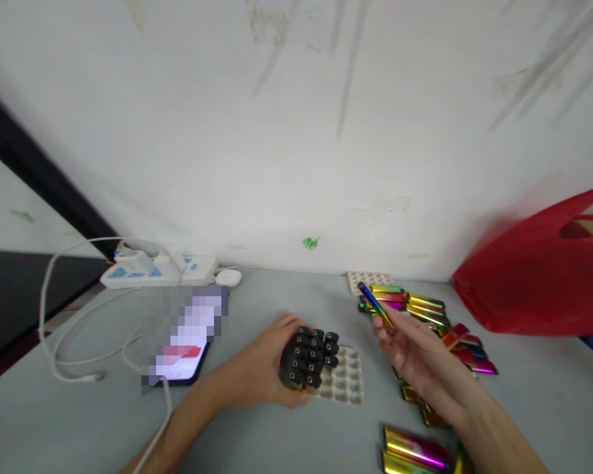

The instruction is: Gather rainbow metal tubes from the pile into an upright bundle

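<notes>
My left hand (271, 362) is wrapped round the left side of a group of upright black-topped pieces (310, 355). These pieces stand at the left part of a pale tray (348, 378) with round hollows; its right columns hold nothing. Over the table to the right, my right hand (410, 345) pinches a shiny blue and gold lighter-like piece (374, 303) between thumb and fingers, its dark end pointing up and left. Behind and beside that hand lies a pile of shiny coloured pieces (425, 306). More gold and purple ones (415, 451) lie at the front right.
A second pale tray (370, 280) lies by the wall. A red bag (538, 276) stands at the right. On the left are a phone (192, 342), a white power strip (202, 268), a small white case (228, 278) and a loose white cable (43, 303) crossing near my left forearm.
</notes>
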Tool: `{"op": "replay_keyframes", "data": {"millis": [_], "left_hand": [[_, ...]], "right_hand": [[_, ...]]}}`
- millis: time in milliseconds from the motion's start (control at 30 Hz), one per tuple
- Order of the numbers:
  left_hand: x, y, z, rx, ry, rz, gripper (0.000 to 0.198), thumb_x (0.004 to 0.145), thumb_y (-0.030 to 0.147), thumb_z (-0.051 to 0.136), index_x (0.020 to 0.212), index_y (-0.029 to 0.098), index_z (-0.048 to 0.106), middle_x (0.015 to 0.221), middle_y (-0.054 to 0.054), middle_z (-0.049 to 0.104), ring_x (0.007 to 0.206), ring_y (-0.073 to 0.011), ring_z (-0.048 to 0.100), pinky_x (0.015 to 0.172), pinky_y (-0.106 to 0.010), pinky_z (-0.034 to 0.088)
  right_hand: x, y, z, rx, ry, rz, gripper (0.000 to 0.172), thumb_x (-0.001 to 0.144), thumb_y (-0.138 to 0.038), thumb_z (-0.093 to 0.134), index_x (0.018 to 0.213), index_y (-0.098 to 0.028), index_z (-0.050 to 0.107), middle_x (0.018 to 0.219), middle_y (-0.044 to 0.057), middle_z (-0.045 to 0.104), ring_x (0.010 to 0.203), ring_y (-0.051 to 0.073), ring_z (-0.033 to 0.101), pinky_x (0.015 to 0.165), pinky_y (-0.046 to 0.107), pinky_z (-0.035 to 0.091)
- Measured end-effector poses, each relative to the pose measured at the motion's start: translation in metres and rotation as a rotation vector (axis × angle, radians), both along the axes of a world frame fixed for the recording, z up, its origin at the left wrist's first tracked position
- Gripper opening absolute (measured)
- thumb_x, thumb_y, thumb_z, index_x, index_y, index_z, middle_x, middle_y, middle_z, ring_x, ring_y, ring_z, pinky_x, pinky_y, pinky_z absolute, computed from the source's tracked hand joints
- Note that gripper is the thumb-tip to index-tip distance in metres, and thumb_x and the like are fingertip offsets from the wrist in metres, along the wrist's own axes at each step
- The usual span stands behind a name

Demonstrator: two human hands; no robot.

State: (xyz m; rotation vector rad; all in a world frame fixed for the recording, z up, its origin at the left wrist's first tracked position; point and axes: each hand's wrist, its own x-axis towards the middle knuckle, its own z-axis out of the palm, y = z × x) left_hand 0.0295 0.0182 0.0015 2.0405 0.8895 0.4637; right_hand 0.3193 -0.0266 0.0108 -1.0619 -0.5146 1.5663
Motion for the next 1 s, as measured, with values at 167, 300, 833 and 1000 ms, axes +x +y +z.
{"op": "replay_keyframes", "data": {"millis": [167, 300, 833, 1000], "left_hand": [[0.001, 0.0, 0.001, -0.003, 0.001, 0.007, 0.059, 0.064, 0.024, 0.096, 0.115, 0.021, 0.067, 0.119, -0.005, 0.063, 0.118, -0.0321, 0.063, 0.112, -0.043, 0.052], [0.0, 0.002, -0.001, -0.02, -0.006, -0.015, 0.062, 0.063, 0.024, 0.096, 0.118, 0.022, 0.066, 0.12, -0.004, 0.063, 0.118, -0.032, 0.063, 0.111, -0.043, 0.052], [0.004, -0.001, -0.003, 0.011, -0.034, 0.019, 0.07, 0.067, 0.022, 0.096, 0.129, 0.025, 0.064, 0.125, -0.005, 0.064, 0.121, -0.032, 0.063, 0.111, -0.042, 0.053], [0.004, -0.001, -0.003, -0.023, -0.054, 0.022, 0.075, 0.068, 0.021, 0.096, 0.133, 0.026, 0.061, 0.13, -0.005, 0.066, 0.124, -0.032, 0.064, 0.113, -0.041, 0.053]], "right_hand": [[-0.005, 0.0, 0.001, 0.016, 0.093, 0.024, 0.033, 0.083, -0.035, 0.098, 0.104, -0.017, 0.08, 0.1, 0.005, 0.08, 0.08, 0.013, 0.071, 0.069, 0.021, 0.059], [-0.012, -0.004, -0.004, 0.084, -0.003, 0.103, 0.027, 0.085, -0.032, 0.091, 0.094, -0.019, 0.069, 0.083, 0.004, 0.078, 0.074, 0.016, 0.069, 0.071, 0.026, 0.056], [-0.028, -0.017, -0.001, 0.089, -0.018, 0.243, 0.04, 0.096, -0.06, 0.076, 0.102, -0.02, 0.073, 0.082, 0.003, 0.068, 0.066, 0.015, 0.057, 0.06, 0.025, 0.05], [-0.038, -0.02, -0.004, 0.075, -0.038, 0.246, 0.041, 0.094, -0.062, 0.081, 0.111, -0.027, 0.066, 0.072, -0.005, 0.06, 0.043, 0.007, 0.032, 0.039, 0.019, 0.024]]}}
